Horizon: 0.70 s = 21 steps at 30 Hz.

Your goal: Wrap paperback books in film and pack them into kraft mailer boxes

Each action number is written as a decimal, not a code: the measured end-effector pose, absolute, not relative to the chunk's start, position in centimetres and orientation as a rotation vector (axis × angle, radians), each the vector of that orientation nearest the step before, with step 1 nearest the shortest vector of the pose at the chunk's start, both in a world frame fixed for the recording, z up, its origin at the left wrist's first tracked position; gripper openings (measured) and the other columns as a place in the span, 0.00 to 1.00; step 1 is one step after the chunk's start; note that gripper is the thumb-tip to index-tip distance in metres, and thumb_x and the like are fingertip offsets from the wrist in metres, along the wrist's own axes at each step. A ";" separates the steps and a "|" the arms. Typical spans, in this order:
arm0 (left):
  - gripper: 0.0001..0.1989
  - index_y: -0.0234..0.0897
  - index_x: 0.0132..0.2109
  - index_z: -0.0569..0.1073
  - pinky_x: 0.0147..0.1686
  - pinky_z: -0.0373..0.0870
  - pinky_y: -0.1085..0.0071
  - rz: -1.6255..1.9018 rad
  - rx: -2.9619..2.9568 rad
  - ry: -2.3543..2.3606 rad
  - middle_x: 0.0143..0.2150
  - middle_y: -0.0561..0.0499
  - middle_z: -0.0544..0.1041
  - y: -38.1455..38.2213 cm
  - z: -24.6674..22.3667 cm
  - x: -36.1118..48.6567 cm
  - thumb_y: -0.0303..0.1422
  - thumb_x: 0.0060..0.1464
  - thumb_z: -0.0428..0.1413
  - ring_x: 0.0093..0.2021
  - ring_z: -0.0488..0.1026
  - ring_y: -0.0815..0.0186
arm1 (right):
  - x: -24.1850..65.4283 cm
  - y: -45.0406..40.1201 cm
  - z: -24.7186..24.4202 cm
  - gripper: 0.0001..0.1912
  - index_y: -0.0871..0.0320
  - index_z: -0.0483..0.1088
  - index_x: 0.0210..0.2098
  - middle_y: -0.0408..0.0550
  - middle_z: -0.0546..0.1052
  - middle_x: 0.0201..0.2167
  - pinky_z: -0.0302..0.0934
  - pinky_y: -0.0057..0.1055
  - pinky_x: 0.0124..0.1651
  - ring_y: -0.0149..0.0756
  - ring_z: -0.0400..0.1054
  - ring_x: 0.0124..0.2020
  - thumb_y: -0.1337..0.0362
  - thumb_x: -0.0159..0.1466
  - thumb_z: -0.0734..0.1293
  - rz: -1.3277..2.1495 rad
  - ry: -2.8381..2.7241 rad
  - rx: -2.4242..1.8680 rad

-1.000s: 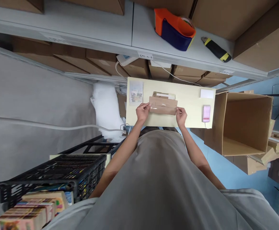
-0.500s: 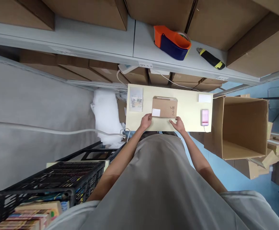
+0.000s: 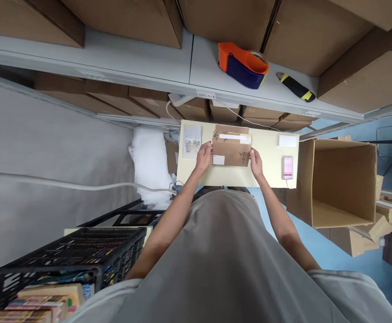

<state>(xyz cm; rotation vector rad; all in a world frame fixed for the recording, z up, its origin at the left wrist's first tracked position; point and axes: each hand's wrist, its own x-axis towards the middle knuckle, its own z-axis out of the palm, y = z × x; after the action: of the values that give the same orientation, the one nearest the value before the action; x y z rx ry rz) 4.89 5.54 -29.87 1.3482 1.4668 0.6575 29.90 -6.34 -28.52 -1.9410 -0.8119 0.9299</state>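
Observation:
A brown cardboard box (image 3: 230,153) with handwritten marks and a small white label lies on the cream tabletop (image 3: 266,172). A white strip (image 3: 234,138) runs across its upper part. My left hand (image 3: 204,158) grips the box's left side, fingers bent around the edge. On the opposite side, my right hand (image 3: 256,163) holds the right edge, its fingertips against the cardboard. What lies inside the box, if anything, is hidden. Left of my left hand, a clear sleeve with a printed picture (image 3: 192,141) rests on the table.
A phone (image 3: 287,168) and a white card (image 3: 287,141) lie on the table's right. A large open carton (image 3: 344,181) stands beyond. On the shelf above are a tape dispenser (image 3: 243,66) and a utility knife (image 3: 296,87). A black crate (image 3: 71,251) with books stands lower left.
Both hands have moved from the box's near corners up along its sides. A written-on upper part and the white strip now show at the box's far side.

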 end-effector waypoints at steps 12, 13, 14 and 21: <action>0.25 0.39 0.54 0.82 0.62 0.81 0.55 0.510 1.135 1.498 0.59 0.38 0.86 0.9 -28.9 1.2 0.54 0.73 0.53 0.61 0.83 0.51 | 28.2 -10.2 -27.8 0.43 0.57 0.79 0.48 0.57 0.86 0.48 0.77 0.44 0.58 0.47 0.79 0.52 0.25 0.74 0.55 0.954 -0.810 -2.030; 0.21 0.39 0.55 0.82 0.62 0.81 0.56 0.535 1.199 1.522 0.60 0.38 0.86 1.2 -28.6 1.4 0.50 0.72 0.56 0.59 0.84 0.52 | 28.3 -9.9 -27.6 0.41 0.57 0.79 0.49 0.57 0.86 0.49 0.77 0.44 0.58 0.47 0.79 0.53 0.25 0.74 0.58 0.911 -0.817 -2.026; 0.18 0.40 0.55 0.82 0.62 0.81 0.56 0.555 1.264 1.546 0.61 0.39 0.85 1.4 -28.3 1.7 0.47 0.70 0.59 0.56 0.84 0.53 | 28.5 -9.5 -27.3 0.39 0.56 0.78 0.49 0.58 0.85 0.51 0.77 0.44 0.57 0.48 0.79 0.53 0.26 0.73 0.60 0.866 -0.832 -2.021; 0.13 0.41 0.56 0.81 0.63 0.80 0.55 0.462 1.563 1.579 0.62 0.40 0.83 1.8 -26.0 4.2 0.34 0.66 0.63 0.52 0.85 0.52 | 29.3 -7.2 -25.6 0.25 0.53 0.80 0.39 0.55 0.82 0.44 0.77 0.50 0.60 0.49 0.78 0.50 0.41 0.77 0.65 0.803 -1.196 -2.029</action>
<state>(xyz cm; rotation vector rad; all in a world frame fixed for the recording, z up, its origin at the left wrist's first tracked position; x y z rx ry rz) 4.16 1.76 -26.01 1.5631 1.5793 0.4622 29.33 -7.20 -25.63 -2.0288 -1.1963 0.8028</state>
